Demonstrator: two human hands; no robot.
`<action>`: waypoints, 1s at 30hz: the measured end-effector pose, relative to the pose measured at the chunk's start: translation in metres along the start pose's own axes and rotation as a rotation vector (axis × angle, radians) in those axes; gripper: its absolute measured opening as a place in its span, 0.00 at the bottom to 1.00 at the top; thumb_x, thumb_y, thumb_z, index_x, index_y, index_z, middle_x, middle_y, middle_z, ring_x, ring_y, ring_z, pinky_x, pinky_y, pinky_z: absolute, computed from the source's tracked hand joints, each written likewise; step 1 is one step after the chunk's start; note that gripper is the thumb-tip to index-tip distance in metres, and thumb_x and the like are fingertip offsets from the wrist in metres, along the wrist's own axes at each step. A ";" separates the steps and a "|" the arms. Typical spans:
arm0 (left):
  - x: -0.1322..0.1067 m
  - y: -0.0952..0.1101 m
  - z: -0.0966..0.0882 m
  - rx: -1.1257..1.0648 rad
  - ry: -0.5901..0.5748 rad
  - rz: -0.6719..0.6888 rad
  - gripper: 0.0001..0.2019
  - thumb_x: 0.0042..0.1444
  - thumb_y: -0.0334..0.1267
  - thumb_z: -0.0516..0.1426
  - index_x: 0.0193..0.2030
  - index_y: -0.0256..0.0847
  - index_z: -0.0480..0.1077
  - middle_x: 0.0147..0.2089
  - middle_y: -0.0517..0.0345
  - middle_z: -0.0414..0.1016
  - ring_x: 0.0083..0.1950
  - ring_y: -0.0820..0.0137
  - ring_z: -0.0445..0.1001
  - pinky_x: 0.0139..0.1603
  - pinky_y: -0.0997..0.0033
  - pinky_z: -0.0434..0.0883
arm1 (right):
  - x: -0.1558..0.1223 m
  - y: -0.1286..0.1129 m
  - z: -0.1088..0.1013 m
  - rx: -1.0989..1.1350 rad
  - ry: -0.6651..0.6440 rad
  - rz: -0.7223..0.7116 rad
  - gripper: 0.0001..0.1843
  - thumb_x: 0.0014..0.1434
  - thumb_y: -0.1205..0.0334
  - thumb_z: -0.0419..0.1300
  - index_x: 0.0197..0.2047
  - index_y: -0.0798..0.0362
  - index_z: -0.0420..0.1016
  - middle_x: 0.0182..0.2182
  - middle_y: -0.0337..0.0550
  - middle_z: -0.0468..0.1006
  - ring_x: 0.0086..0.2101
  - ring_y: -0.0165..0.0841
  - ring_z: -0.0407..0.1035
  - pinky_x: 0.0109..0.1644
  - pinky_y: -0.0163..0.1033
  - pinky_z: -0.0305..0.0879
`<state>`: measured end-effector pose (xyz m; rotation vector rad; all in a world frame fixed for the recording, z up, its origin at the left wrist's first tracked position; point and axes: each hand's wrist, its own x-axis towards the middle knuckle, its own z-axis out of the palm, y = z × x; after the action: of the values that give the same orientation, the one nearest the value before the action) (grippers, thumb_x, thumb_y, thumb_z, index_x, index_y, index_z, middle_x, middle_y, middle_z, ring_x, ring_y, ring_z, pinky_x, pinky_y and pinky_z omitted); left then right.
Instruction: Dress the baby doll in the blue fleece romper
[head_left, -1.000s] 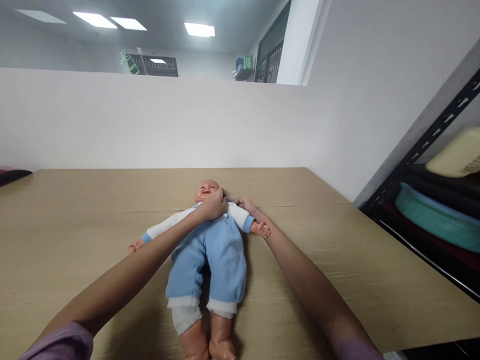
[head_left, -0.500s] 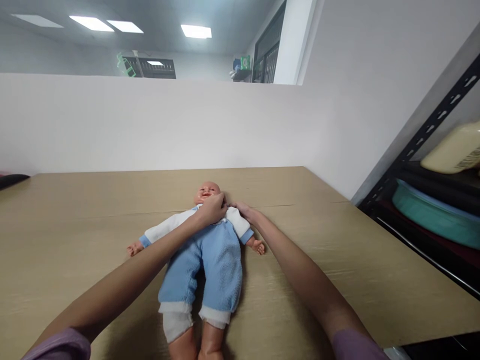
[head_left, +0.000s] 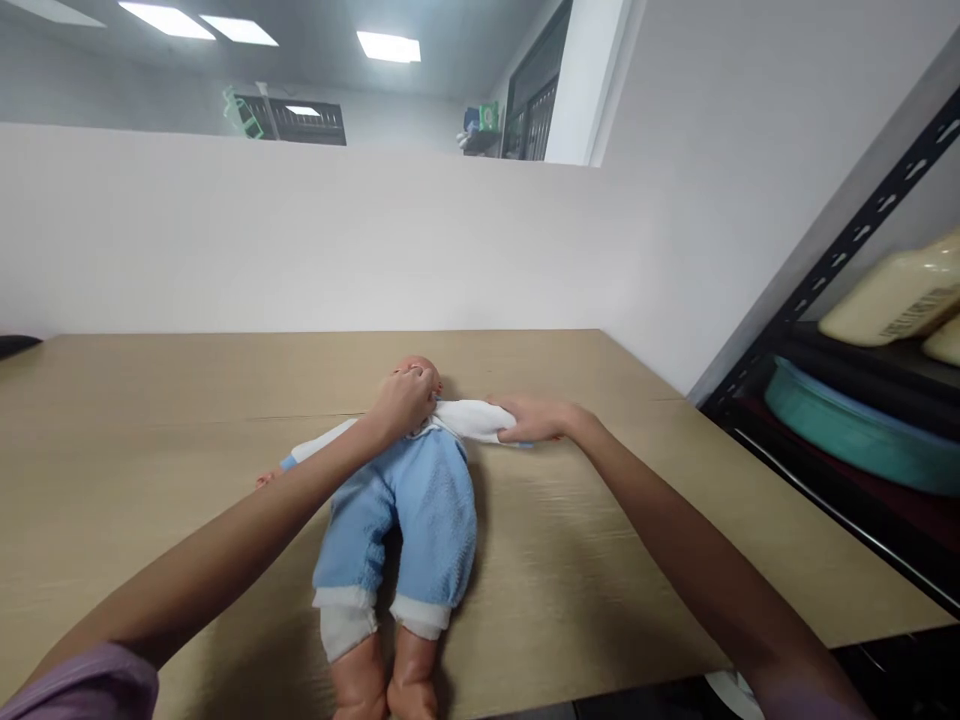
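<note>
A baby doll (head_left: 416, 510) lies on its back on the wooden table, dressed in a white top and light blue trousers with white cuffs. My left hand (head_left: 409, 400) is closed at the doll's collar, just under its chin, and covers part of the face; its fingertips are partly hidden. Stretched out to the right is the doll's white sleeve (head_left: 469, 418). Around the lower end of that sleeve, near its blue cuff, my right hand (head_left: 536, 415) is wrapped. The doll's other arm lies out to the left, partly behind my left forearm.
The wooden table (head_left: 187, 380) meets a white wall (head_left: 315, 240) with a window above it. On the right, a black shelf rack (head_left: 817, 285) holds a teal basin (head_left: 847, 430) and a cream bottle (head_left: 892, 300). A dark object (head_left: 16, 345) sits at the left edge.
My right hand has moved from the doll's shoulder outward to the right, and that arm now points sideways instead of down. My left hand has shifted slightly up and left at the collar.
</note>
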<state>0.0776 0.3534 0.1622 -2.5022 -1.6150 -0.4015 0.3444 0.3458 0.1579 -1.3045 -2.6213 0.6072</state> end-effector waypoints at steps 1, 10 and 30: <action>-0.001 0.001 -0.002 -0.003 0.006 0.009 0.09 0.66 0.32 0.55 0.49 0.34 0.75 0.52 0.33 0.81 0.55 0.46 0.79 0.56 0.50 0.72 | 0.001 0.002 -0.005 -0.021 -0.023 0.019 0.32 0.55 0.59 0.69 0.64 0.46 0.75 0.55 0.46 0.84 0.49 0.48 0.78 0.50 0.44 0.72; -0.079 -0.033 -0.001 -0.414 0.246 0.101 0.19 0.75 0.51 0.48 0.62 0.43 0.67 0.64 0.46 0.73 0.69 0.54 0.68 0.72 0.49 0.64 | -0.022 0.002 0.024 -0.057 0.171 0.031 0.31 0.64 0.60 0.63 0.69 0.53 0.67 0.64 0.55 0.76 0.61 0.48 0.70 0.67 0.52 0.65; -0.134 -0.061 0.032 -1.236 0.025 -0.434 0.26 0.63 0.68 0.55 0.44 0.44 0.69 0.40 0.57 0.75 0.46 0.61 0.73 0.50 0.62 0.74 | 0.012 -0.029 0.103 1.100 0.246 0.075 0.28 0.62 0.32 0.62 0.51 0.47 0.74 0.48 0.47 0.81 0.51 0.42 0.74 0.62 0.49 0.70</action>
<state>-0.0256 0.2704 0.0903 -2.6659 -2.3362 -1.9829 0.2845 0.3097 0.0759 -0.9750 -1.5499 1.4744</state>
